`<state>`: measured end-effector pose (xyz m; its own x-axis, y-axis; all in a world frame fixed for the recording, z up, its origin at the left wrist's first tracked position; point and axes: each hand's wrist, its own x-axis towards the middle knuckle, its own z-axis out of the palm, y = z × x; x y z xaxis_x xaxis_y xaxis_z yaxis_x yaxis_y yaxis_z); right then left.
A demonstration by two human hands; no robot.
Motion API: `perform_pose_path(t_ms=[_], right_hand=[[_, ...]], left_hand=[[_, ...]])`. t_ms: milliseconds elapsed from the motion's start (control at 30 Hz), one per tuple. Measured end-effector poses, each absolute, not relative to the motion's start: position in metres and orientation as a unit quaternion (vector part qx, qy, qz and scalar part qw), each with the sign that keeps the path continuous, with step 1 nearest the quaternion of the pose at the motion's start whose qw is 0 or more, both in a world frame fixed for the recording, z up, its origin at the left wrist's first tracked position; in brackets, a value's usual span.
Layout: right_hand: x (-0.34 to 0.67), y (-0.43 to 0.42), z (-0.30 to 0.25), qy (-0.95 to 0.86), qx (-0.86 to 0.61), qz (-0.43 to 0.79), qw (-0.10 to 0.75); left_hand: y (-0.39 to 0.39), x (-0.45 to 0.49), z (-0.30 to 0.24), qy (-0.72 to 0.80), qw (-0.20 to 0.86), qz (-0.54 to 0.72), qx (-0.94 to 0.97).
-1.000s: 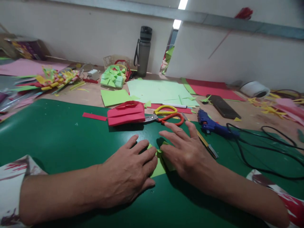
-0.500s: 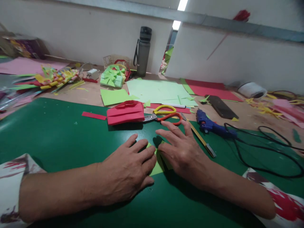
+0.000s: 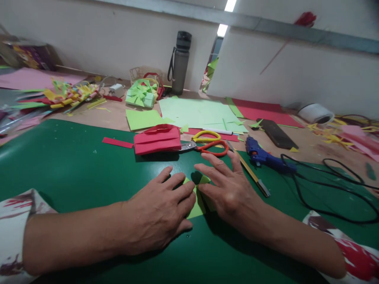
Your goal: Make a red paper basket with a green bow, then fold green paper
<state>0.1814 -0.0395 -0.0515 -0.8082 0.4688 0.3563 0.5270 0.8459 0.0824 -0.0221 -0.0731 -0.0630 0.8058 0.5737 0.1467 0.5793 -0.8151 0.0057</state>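
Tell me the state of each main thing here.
Left hand: palm down, thumb extended
Right hand: fingers spread, thumb hidden
Green paper: partly covered by both hands
Scissors: lying flat, partly hidden
Red packet: folded, hiding part of the scissors
Glue gun: lying on its side
Cutter: lying flat
Phone: lying flat
Bottle: upright, lid on

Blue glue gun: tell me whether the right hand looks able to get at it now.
Likely yes: the blue glue gun lies mostly uncovered, with only the slim yellow tool between it and the right hand, which would have to leave the green paper.
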Motion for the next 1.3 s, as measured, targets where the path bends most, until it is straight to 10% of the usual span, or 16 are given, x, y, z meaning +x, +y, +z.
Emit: perform_pose_path(t_ms=[1300], right_hand=[[0.2, -0.04, -0.057, -0.943, -0.226, -0.032, 0.244]], left_hand=[[-0.069, -0.019, -0.059, -0.292, -0.002, -0.049, -0.955]])
